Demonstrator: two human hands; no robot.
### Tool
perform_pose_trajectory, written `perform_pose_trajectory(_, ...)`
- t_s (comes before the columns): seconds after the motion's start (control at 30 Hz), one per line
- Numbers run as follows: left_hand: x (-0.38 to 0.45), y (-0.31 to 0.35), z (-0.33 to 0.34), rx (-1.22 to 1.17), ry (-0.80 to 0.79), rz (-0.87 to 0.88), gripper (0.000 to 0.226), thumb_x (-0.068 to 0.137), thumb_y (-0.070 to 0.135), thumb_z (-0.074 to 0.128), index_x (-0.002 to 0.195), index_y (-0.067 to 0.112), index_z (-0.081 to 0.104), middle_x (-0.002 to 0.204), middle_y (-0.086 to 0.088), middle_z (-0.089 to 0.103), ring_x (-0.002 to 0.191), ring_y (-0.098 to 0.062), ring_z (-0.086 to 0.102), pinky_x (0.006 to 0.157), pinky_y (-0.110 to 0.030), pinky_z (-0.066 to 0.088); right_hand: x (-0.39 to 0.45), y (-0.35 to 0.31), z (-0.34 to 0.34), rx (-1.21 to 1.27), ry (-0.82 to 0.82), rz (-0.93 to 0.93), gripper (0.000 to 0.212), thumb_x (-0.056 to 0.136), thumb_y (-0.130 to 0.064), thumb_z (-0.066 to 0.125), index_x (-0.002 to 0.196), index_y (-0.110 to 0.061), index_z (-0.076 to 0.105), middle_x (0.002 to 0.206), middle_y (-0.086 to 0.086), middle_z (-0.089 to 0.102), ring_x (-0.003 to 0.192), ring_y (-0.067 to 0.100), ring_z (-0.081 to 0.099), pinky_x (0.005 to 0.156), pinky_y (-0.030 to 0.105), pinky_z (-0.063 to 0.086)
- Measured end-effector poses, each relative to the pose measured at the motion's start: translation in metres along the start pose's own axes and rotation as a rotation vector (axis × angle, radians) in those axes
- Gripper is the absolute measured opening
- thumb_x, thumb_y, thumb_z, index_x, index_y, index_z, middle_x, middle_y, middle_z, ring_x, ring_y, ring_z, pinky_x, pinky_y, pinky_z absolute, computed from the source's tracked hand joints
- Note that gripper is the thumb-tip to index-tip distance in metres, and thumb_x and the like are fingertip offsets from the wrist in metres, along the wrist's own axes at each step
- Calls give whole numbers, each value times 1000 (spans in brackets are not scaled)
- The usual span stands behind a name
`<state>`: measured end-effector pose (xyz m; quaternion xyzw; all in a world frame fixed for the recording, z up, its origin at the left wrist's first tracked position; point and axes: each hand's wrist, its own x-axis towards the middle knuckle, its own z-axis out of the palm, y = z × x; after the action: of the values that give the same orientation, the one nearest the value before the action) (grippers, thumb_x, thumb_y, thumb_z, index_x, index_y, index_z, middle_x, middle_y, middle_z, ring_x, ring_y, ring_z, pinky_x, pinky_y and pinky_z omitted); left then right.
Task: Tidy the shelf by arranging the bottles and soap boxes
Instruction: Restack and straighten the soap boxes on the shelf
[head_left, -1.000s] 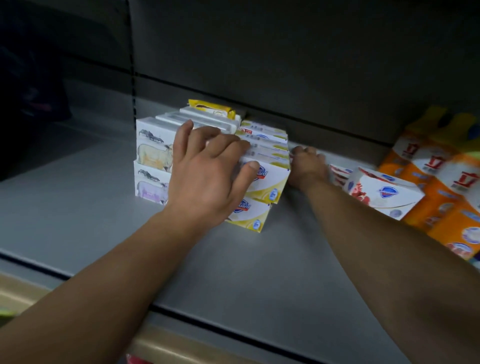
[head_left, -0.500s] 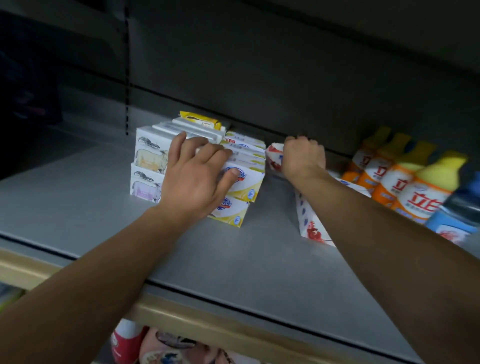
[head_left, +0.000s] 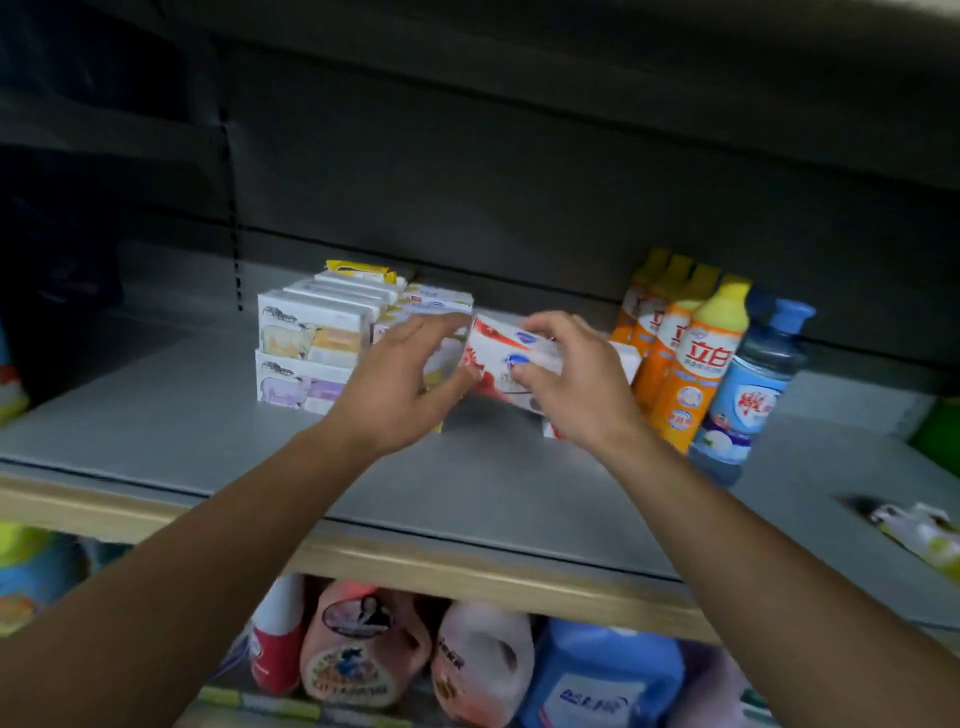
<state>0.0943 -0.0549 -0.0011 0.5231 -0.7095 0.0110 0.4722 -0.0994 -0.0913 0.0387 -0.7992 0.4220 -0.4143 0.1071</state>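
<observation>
red-and-white cardboard soap box (head_left: 511, 364), at the shelf's back a moment ago, is now lifted beside the stacked soap boxes (head_left: 317, 343); right hand (head_left: 576, 384) grips it, left hand (head_left: 400, 384), off the stack, spreads open to receive.

Glossy cardboard soap boxes (head_left: 311, 332), matt grey shelf (head_left: 467, 499), plastic bottles (head_left: 696, 358)
</observation>
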Motion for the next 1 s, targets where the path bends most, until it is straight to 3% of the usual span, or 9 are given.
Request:
perform_pose_trajectory(0.1,-21,16,20,-421,-138,-160,51,88,23,70,134,29,48,106,14,67,95,-11,67,82,-28,55,-33,10,0,203,-22,50,34,83,-8,71,113,-23,65,107,-17,58,105,15,61,81,43,57)
perform_pose_trajectory(0.2,-30,22,35,-567,-144,-225,46,86,4,69,128,15,54,99,-7,73,89,-20,70,84,-43,58,-54,29,-1,363,-37,92,32,85,-6,71,107,-29,66,107,-17,61,94,12,65,60,29,59)
perform_pose_trajectory(0.27,-32,27,43,-646,-127,-275,36,87,1,68,121,8,59,97,-12,74,88,-25,71,82,-51,58,-64,43,-1,331,-3,83,37,83,-9,74,113,-28,63,115,-12,58,103,7,61,71,23,57)
perform_pose_trajectory(0.37,-36,32,55,-773,-87,-399,31,89,1,64,120,5,60,101,-19,73,92,-33,70,82,-54,57,-77,62,3,253,7,118,66,78,-11,78,135,-23,49,136,-7,44,125,9,48,97,23,48)
perform_pose_trajectory(0.47,-39,32,63,-803,-84,-433,30,88,-3,64,117,3,61,105,-26,70,92,-36,67,83,-49,55,-86,69,10,350,-50,155,83,77,-7,77,145,-29,36,143,-8,38,127,12,49,99,33,51)
perform_pose_trajectory(0.57,-40,28,66,-805,-98,-403,26,88,-2,65,111,10,64,101,-20,73,88,-31,69,75,-42,58,-85,75,15,340,-58,102,86,76,-3,76,147,-28,34,145,-4,37,131,14,47,104,39,48)
perform_pose_trajectory(0.7,-40,23,68,-868,-107,-453,22,89,2,64,109,10,64,95,-16,75,85,-28,70,74,-43,60,-86,79,18,355,-52,66,80,78,7,71,142,-26,37,142,-1,38,127,14,51,88,18,52)
perform_pose_trajectory(0.8,-38,22,70,-869,-118,-487,34,89,6,65,122,4,59,92,-13,75,79,-25,70,72,-42,60,-86,81,17,365,-41,60,71,81,6,70,138,-25,41,139,4,45,123,11,54,88,16,52)
perform_pose_trajectory(1.0,-41,23,67,-777,-178,-348,60,87,20,69,140,35,45,90,-28,64,66,-29,60,58,-33,52,-87,86,14,480,-100,137,72,84,0,71,142,-27,39,137,-3,56,123,7,56,98,32,52)
